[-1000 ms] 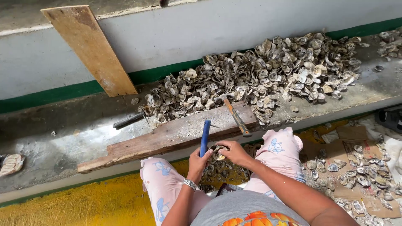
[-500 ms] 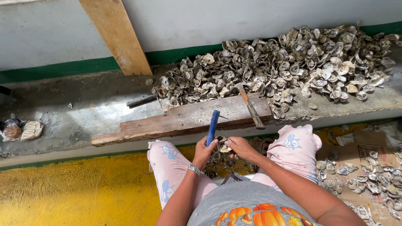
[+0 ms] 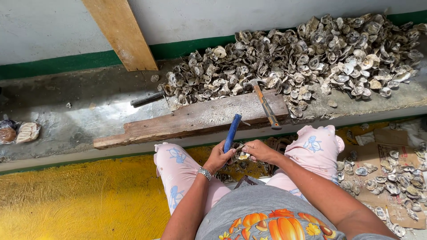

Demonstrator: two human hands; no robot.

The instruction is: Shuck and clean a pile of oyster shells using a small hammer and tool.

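Left hand (image 3: 219, 156) grips the blue-handled knife (image 3: 232, 132); right hand (image 3: 259, 150) pinches a rough, hard, brittle-edged oyster (image 3: 241, 155), best held by its rim.

two clear plastic-wrapped packets (image 3: 18, 132) at ledge's left edge.

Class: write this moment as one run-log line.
left hand: grips blue-handled tool | right hand: holds oyster | hammer: on plank
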